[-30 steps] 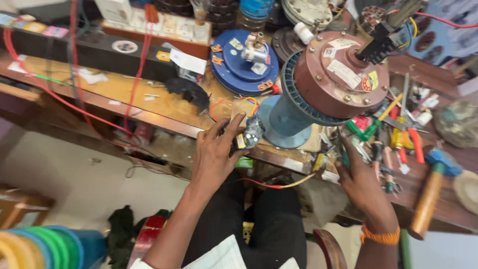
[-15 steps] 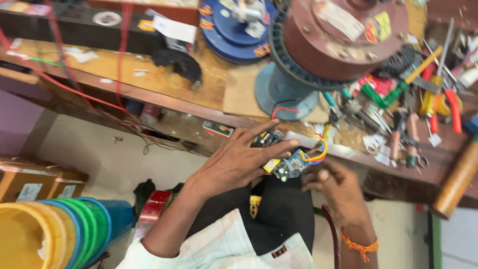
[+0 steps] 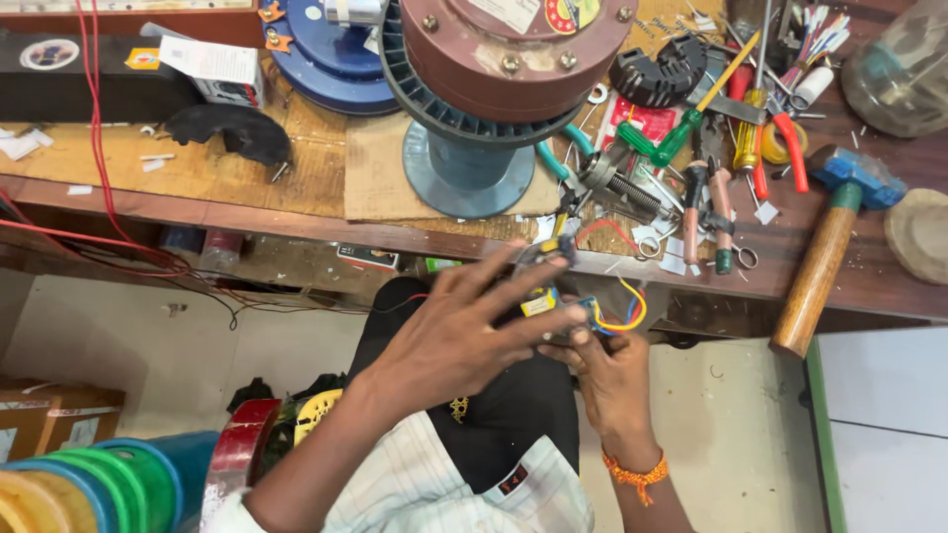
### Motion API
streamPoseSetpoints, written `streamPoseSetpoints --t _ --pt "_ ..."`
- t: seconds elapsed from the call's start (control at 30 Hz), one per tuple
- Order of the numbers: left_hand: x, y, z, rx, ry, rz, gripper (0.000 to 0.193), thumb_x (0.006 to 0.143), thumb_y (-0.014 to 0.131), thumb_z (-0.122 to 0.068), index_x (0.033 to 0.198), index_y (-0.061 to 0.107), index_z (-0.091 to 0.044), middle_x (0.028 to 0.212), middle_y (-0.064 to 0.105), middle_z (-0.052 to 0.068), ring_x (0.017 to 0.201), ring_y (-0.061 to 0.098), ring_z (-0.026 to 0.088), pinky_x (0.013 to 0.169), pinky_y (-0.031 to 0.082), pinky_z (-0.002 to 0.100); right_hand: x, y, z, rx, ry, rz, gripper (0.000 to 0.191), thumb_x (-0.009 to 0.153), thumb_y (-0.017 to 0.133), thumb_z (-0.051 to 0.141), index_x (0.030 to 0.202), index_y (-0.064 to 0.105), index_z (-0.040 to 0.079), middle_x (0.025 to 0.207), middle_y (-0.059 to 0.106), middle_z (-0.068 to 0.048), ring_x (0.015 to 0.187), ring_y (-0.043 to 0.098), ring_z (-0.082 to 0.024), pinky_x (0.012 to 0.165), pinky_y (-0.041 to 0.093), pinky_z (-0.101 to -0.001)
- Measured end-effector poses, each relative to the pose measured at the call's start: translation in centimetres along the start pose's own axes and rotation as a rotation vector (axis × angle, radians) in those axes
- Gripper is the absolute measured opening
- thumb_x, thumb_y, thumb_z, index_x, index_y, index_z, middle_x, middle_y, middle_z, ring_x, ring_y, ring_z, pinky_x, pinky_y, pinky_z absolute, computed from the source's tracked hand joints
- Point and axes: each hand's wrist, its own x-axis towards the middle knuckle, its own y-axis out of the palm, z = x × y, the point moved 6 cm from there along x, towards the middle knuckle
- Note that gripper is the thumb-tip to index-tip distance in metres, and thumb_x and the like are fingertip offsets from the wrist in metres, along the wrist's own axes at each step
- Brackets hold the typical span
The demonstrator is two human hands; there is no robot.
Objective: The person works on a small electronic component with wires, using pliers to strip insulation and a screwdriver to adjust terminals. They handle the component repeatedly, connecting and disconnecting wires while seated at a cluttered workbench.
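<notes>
Looking down through the head camera, I see both hands meeting in front of the body, just below the edge of the bench (image 3: 296,212). The left hand (image 3: 459,336) is spread over a small circuit board (image 3: 553,296), its fingers (image 3: 513,271) long and mostly straight, lying across the top of the board and pressing on it. The right hand (image 3: 612,380) comes from below and its fingers are curled around the lower side of the board, so the board is gripped between the two hands. Yellow, blue and red wires (image 3: 622,311) make a loop out of the board on its right side. On the right wrist there is an orange band (image 3: 634,471).

On the bench above the hands stands a big brown motor (image 3: 513,49) on a blue-grey base (image 3: 464,173). To the right of it lies a heap of tools: a green screwdriver (image 3: 671,138), pliers (image 3: 706,202) and a hammer (image 3: 825,252) with a wooden handle that reaches over the bench edge. A red cable (image 3: 94,128) hangs over the left part of the bench. At the bottom left I see a stack of coloured buckets (image 3: 89,489).
</notes>
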Motion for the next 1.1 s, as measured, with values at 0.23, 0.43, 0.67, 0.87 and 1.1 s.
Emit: streamPoseSetpoints --t 0.23,0.43,0.67,0.87,1.1 --pt "-5.3 7.2 2.1 -1.158 -0.841 -0.399 0.073 0.088 0.075 -0.01 0.151 0.039 -0.009 0.131 0.065 0.013 0.12 0.061 0.021 0.104 0.049 0.035 -1.9 0.7 -0.5 0.127 -0.122 -0.006 0.04 0.102 0.061 0.017 0.131 0.059 -0.01 0.123 0.069 -0.02 0.102 0.074 -0.034 0.088 0.063 -0.0471" --pt "-6.9 12.1 0.5 -1.257 -0.867 -0.448 0.046 0.091 0.075 -0.002 0.132 0.055 0.0 0.127 0.063 0.011 0.117 0.064 0.017 0.102 0.053 0.034 -4.6 0.6 -1.5 -0.171 -0.321 -0.07 0.044 0.101 0.062 0.015 0.136 0.058 -0.011 0.122 0.071 -0.014 0.111 0.069 -0.021 0.1 0.059 -0.0398" --pt "-6.2 12.8 -1.2 -1.138 -0.94 -0.419 0.026 0.091 0.074 0.003 0.116 0.065 0.004 0.122 0.07 0.012 0.107 0.068 0.013 0.092 0.059 0.028 -6.7 0.0 -2.3 -0.36 -0.451 -0.188 0.048 0.096 0.072 0.01 0.137 0.059 -0.012 0.124 0.07 -0.015 0.112 0.066 -0.016 0.101 0.052 -0.0301" --pt "-5.5 12.3 -1.9 -0.99 -0.95 -0.392 0.024 0.09 0.075 0.001 0.113 0.068 0.003 0.119 0.075 0.011 0.099 0.07 0.009 0.078 0.059 0.023 -7.1 -0.5 -2.4 -0.415 -0.483 -0.233 0.048 0.098 0.071 0.013 0.137 0.058 -0.012 0.127 0.07 -0.016 0.113 0.067 -0.018 0.101 0.053 -0.031" --pt "-6.1 12.3 -1.7 -1.009 -1.022 -0.381 0.021 0.089 0.078 -0.001 0.107 0.07 0.004 0.116 0.078 0.014 0.077 0.062 0.006 0.061 0.049 0.02 -7.6 0.0 -2.2 -0.394 -0.5 -0.212 0.048 0.098 0.071 0.012 0.137 0.058 -0.012 0.129 0.069 -0.017 0.117 0.066 -0.019 0.104 0.052 -0.0324"
